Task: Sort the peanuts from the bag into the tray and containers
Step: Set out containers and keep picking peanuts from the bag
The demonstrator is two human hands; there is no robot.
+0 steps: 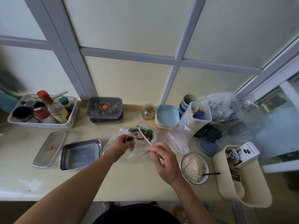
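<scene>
The left hand (123, 143) has its fingers curled round a fold of a clear plastic bag (111, 143), bunching the thin, crinkled film at the mouth. The right hand (162, 160) pinches the near end of a pale stick (145, 138) between thumb and fingertips. The stick is slim and straight, and its far end reaches into the bag.

The bag lies slumped on the smooth cream countertop (129, 183) between the two hands. Inside it sits a heap of small dark brown pieces (148, 135), too small to make out singly.

Just left of the bag stands a rectangular stainless-steel tray (79, 156), shallow with rounded corners and a dull, brushed floor. Beside that lies a flat steel lid (50, 148) with a red knob at its middle.

Farther back, two grey translucent plastic boxes (104, 113) are stacked, the upper one lidded and marked with a round orange sticker. A round bowl (195, 183) of pale flaky oats stands near the right wrist, a dark handle sticking out of it. Behind it are a stack of square pale-blue dishes (167, 116) and a small glass jar (148, 111). At far left a white perforated plastic basket (40, 125) holds bottles.
</scene>
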